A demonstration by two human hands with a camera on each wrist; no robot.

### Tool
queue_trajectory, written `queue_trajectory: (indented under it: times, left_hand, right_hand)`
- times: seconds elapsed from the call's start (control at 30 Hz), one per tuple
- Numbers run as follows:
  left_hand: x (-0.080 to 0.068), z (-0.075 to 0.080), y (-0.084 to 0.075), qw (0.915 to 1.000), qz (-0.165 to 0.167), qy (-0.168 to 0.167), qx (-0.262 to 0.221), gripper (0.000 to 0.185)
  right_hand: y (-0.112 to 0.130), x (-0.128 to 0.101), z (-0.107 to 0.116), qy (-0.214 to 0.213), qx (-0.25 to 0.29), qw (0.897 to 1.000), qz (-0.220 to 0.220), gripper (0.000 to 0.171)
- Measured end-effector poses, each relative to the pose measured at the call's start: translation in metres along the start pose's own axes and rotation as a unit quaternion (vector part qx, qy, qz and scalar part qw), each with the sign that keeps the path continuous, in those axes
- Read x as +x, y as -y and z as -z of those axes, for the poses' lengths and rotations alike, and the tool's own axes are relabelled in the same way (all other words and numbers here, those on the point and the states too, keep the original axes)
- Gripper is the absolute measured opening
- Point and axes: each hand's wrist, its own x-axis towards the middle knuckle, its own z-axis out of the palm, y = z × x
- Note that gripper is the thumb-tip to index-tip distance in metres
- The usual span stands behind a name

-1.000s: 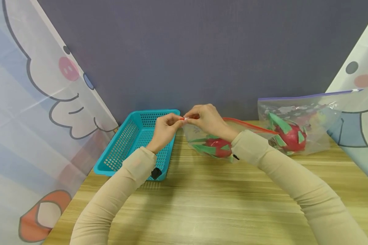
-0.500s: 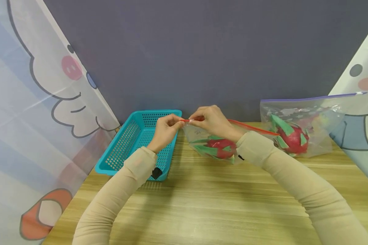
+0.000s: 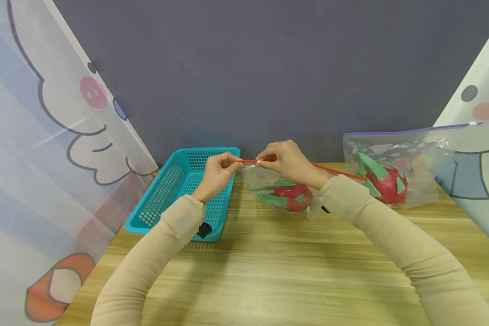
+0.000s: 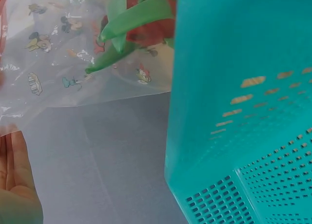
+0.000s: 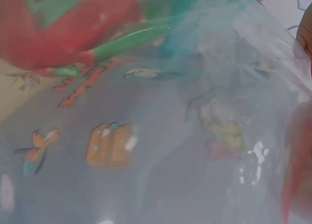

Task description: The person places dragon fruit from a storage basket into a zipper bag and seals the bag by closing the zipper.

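**Both grips pinched on the bag's red zip strip**

My left grip (image 3: 219, 168) is closed in a pinch on the left end of the red zip (image 3: 248, 161) of a clear bag (image 3: 265, 181). Fingers curled, thumb against the strip. My right grip (image 3: 287, 160) pinches the same zip just beside the left one, with a short stretch of red strip showing between the two. The rest of the zip runs off to the right behind my right wrist.

The bag hangs from that strip and its lower part rests on the counter (image 3: 269, 271), just right of the basket. Inside it lies a dragon fruit (image 3: 295, 197), red with green scales, low in the bag. The left wrist view shows the printed cartoon film (image 4: 58, 63) with the green scales (image 4: 131, 19) behind it; the right wrist view shows the same film close up, blurred, with the fruit (image 5: 63, 29) at the upper left.

The teal basket (image 3: 163, 194) sits on the counter under my left forearm, touching the back wall. Its slotted wall (image 4: 234, 112) fills the right side of the left wrist view.

Well to the right, a second bag (image 3: 415, 154) with a purple zip stands against the wall with another dragon fruit (image 3: 387, 181) inside.

Cartoon curtains (image 3: 45, 158) hang at both sides.
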Motion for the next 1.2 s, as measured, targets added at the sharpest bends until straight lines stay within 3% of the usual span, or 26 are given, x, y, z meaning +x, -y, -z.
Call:
queue_trajectory:
  times: [0.4, 1.2]
  left_hand:
    - [0.005, 0.005, 0.024, 0.9992, 0.039, 0.003, 0.011, 0.015]
    - [0.001, 0.009, 0.025, 0.9976, 0.068, -0.008, -0.009, 0.013]
  right_hand:
    - [-0.002, -0.007, 0.007, 0.015, -0.007, 1.0, -0.01, 0.014]
    - [-0.007, -0.017, 0.02, 0.025, -0.032, 0.999, -0.001, 0.014]
